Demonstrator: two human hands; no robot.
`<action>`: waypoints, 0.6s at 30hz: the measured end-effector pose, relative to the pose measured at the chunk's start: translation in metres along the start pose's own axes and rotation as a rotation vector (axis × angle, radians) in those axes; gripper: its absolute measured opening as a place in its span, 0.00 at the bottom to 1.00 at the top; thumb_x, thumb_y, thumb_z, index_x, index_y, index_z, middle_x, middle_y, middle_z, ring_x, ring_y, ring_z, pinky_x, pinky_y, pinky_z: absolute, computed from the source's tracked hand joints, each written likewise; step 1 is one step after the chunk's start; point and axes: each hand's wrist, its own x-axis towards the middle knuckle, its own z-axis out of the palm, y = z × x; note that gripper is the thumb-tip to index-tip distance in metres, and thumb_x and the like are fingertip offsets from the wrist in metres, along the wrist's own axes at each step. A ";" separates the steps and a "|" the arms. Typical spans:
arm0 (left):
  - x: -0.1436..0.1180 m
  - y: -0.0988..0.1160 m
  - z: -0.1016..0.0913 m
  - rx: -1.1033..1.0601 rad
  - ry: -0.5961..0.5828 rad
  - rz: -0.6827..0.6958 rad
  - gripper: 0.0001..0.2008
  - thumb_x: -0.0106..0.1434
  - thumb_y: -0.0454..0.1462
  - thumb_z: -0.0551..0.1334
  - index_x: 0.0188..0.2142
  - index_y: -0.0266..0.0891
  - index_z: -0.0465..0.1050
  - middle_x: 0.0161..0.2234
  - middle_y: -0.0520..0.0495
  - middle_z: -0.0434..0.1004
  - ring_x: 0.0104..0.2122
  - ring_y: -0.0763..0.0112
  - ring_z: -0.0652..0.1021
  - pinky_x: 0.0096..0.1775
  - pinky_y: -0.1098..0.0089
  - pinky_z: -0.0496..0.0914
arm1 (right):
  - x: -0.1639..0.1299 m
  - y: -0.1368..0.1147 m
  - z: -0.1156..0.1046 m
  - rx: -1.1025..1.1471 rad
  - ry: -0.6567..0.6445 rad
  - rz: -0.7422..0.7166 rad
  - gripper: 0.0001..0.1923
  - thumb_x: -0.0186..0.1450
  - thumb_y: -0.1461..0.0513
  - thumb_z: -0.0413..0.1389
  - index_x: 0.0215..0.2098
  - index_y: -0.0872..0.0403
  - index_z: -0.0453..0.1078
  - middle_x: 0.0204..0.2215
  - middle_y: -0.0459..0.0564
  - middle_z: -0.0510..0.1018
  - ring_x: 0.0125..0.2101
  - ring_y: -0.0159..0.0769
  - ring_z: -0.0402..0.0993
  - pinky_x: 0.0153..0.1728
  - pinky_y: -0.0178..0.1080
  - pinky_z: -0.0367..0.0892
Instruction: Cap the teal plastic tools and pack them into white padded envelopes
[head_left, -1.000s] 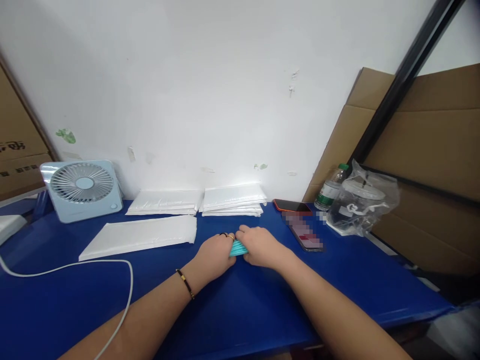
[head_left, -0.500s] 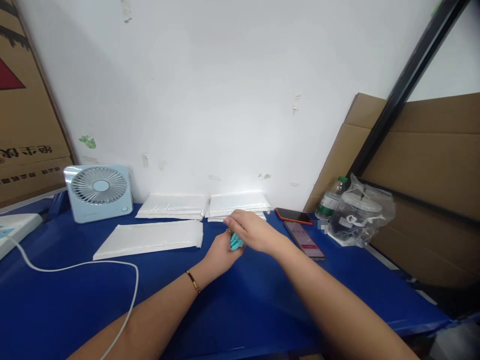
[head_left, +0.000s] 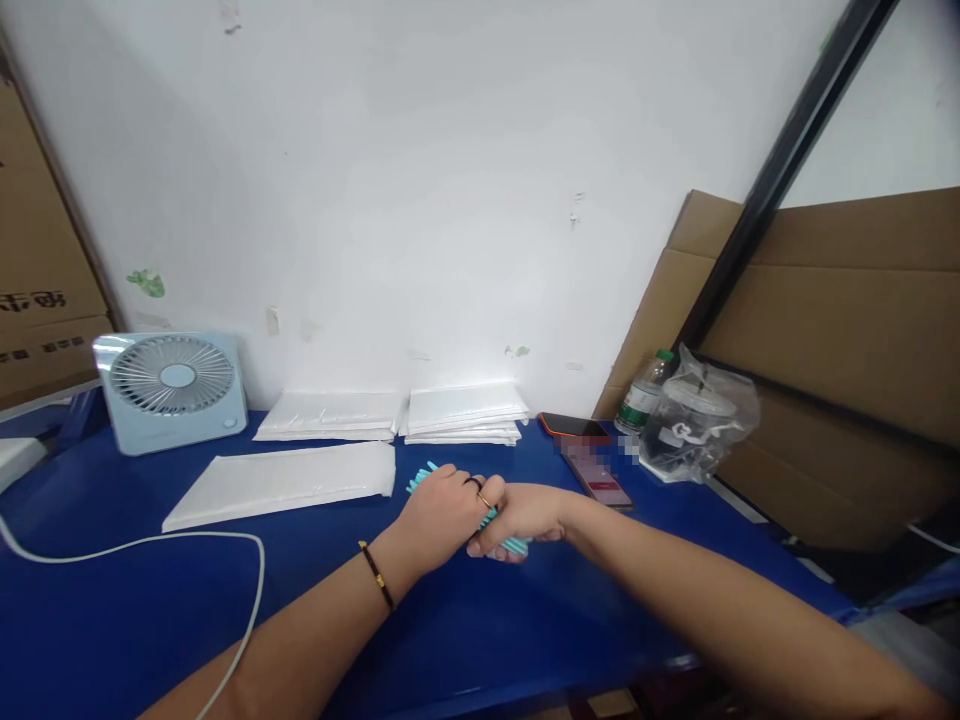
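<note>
Sticks [head_left: 516, 546], thin and turquoise, lie in a tight bunch slantwise through my two hands, one end toward ten o'clock and the other toward four. My left hand [head_left: 442, 515] is over them, knuckles up and fingers curled down around the bunch, so its tips poke out past the back of that hand on the ten o'clock side. My right hand [head_left: 529, 512] meets it just at three o'clock, thumb on the near side and fingers bent beneath; the four o'clock end shows between that thumb and the fingers below. Both grips are narrow, though my left hand hides the middle of the bunch and I cannot tell how each left fingertip sits. Taking my joined hands as the dial's centre, a flat white packet [head_left: 281, 485] lies near nine o'clock on the blue table [head_left: 450, 640], one packet stack [head_left: 328, 415] at ten, and another white pile [head_left: 465, 413] at twelve. An orange-edged phone [head_left: 576, 429] rests between one and two, with a bottle [head_left: 640, 398] farther off at two.
</note>
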 end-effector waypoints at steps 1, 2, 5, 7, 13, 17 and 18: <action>-0.001 -0.001 0.000 -0.020 -0.019 -0.067 0.08 0.60 0.34 0.55 0.40 0.38 0.61 0.27 0.47 0.74 0.28 0.64 0.75 0.31 0.66 0.63 | -0.003 -0.001 0.003 -0.222 0.171 -0.015 0.11 0.56 0.58 0.57 0.32 0.58 0.68 0.24 0.47 0.72 0.24 0.31 0.70 0.27 0.34 0.66; -0.003 -0.003 0.001 -0.044 -0.048 -0.150 0.09 0.58 0.34 0.56 0.39 0.38 0.62 0.27 0.47 0.74 0.27 0.64 0.75 0.30 0.66 0.63 | -0.006 -0.003 0.006 -0.460 0.343 -0.022 0.09 0.57 0.60 0.56 0.34 0.58 0.67 0.27 0.51 0.74 0.27 0.35 0.71 0.29 0.36 0.66; -0.008 -0.015 0.008 -0.104 -0.155 -0.333 0.05 0.56 0.36 0.57 0.34 0.41 0.65 0.26 0.48 0.75 0.26 0.63 0.75 0.27 0.68 0.61 | -0.009 -0.009 0.013 -0.957 0.681 0.004 0.09 0.59 0.66 0.51 0.39 0.58 0.66 0.36 0.59 0.75 0.38 0.45 0.72 0.37 0.41 0.65; -0.010 -0.023 0.011 -0.098 -0.179 -0.340 0.04 0.57 0.38 0.56 0.31 0.41 0.67 0.26 0.47 0.75 0.26 0.62 0.75 0.26 0.69 0.60 | -0.006 -0.012 0.011 -0.902 0.672 0.020 0.11 0.60 0.65 0.50 0.41 0.57 0.64 0.40 0.60 0.74 0.41 0.47 0.71 0.38 0.44 0.64; -0.006 -0.026 0.002 0.015 0.020 -0.078 0.05 0.62 0.35 0.54 0.31 0.41 0.67 0.28 0.48 0.73 0.30 0.66 0.72 0.31 0.67 0.59 | 0.010 -0.004 -0.012 0.101 -0.139 -0.066 0.13 0.54 0.56 0.58 0.31 0.58 0.67 0.31 0.52 0.77 0.35 0.40 0.76 0.35 0.39 0.69; -0.008 -0.025 0.000 0.081 0.098 0.053 0.08 0.64 0.33 0.51 0.30 0.41 0.66 0.27 0.49 0.71 0.31 0.67 0.69 0.33 0.65 0.57 | 0.022 0.016 0.003 0.700 -0.470 -0.158 0.14 0.50 0.59 0.63 0.28 0.58 0.64 0.19 0.44 0.72 0.23 0.34 0.73 0.26 0.36 0.69; -0.009 -0.025 0.001 0.085 0.098 0.080 0.08 0.64 0.33 0.51 0.30 0.41 0.66 0.26 0.49 0.71 0.30 0.67 0.68 0.33 0.65 0.57 | 0.024 0.019 0.010 0.776 -0.495 -0.184 0.13 0.50 0.61 0.63 0.27 0.58 0.64 0.17 0.42 0.70 0.20 0.31 0.71 0.24 0.35 0.68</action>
